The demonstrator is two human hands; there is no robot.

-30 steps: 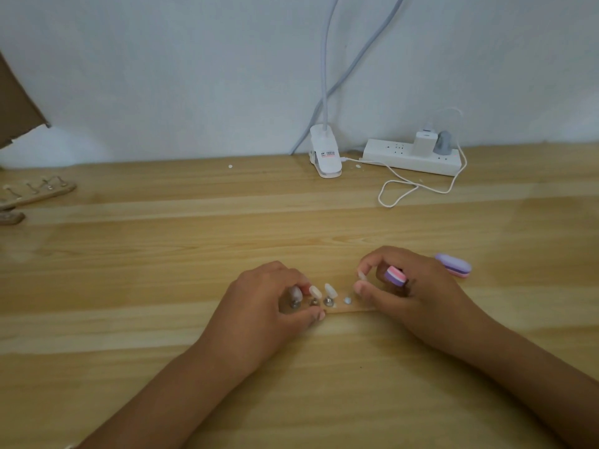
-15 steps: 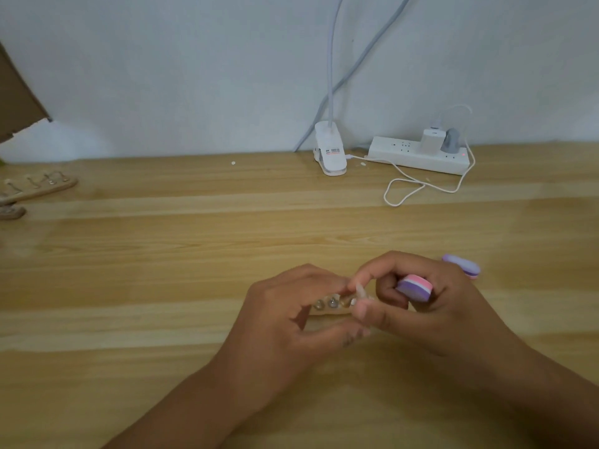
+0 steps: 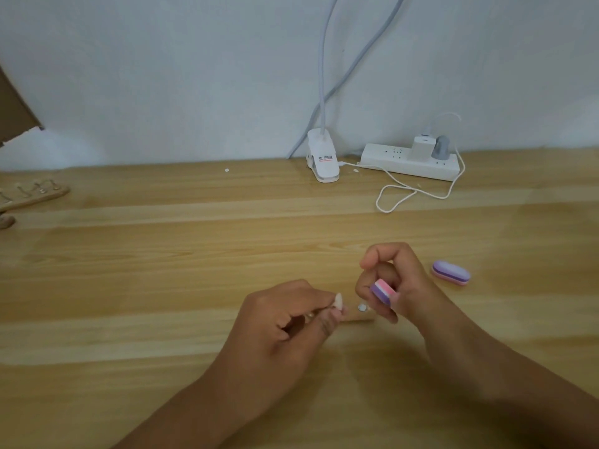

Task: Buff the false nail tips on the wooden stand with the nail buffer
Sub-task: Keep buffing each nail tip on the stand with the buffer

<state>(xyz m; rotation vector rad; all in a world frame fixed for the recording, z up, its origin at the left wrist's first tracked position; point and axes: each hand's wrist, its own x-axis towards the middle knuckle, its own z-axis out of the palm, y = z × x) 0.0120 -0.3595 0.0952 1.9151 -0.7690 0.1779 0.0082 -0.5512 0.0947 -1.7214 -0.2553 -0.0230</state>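
Our left hand (image 3: 291, 322) has its fingers curled over the left end of the wooden stand (image 3: 356, 316), and its thumb and forefinger meet at the foot of a white false nail tip (image 3: 338, 301) that stands upright just above the thumb. We cannot tell whether the fingers pinch the tip itself or only touch it. Most of the stand is hidden under this hand. Its bare right end shows between our hands, with a small pale round dot (image 3: 362, 307) on it. Our right hand (image 3: 397, 286) hovers at three o'clock from the tip, fingers bent round a nail buffer (image 3: 383, 291) striped purple, pink and white. One end of the buffer points down toward the stand and appears just clear of it.

At two o'clock from the right hand, a second buffer (image 3: 450, 273) with a purple top lies flat on the wooden surface (image 3: 162, 270), near the hand and apart from it. Far off at twelve o'clock, against the wall, sit a white clip lamp base (image 3: 322, 162) and a white power strip (image 3: 408, 160) with two plugs in it. A thin white cable (image 3: 398, 194) loops in front of them. At ten o'clock, by the left edge, lies another wooden stand (image 3: 30, 196).
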